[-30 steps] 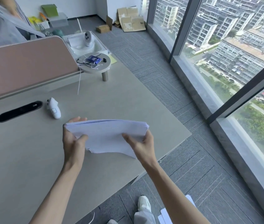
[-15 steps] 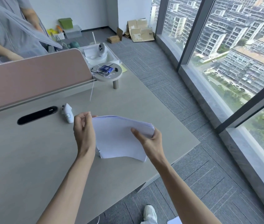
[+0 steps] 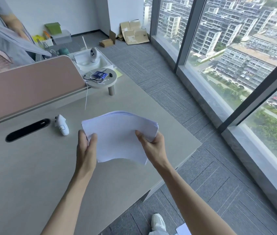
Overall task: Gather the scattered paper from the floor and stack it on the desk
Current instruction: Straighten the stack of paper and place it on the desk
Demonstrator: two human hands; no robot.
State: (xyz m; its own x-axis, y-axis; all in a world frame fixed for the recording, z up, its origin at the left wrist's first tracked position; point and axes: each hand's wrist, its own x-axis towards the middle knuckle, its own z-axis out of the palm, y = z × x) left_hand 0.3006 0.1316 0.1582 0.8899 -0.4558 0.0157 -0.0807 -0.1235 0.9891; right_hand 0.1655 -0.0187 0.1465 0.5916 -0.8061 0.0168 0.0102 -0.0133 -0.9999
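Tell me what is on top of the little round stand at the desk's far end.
On the round stand lie a blue packet, a small black block and thin black and white cables. Anything beneath the packet is covered.

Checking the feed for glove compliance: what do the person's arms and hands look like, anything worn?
Both hands, left and right, are bare: no gloves, rings or watch visible. Both forearms are bare to the frame's bottom edge, with no sleeves in view.

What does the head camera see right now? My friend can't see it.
Two hands, left and right, hold a bent stack of white paper above a grey desk. A white controller lies on the desk, and more paper lies on the floor.
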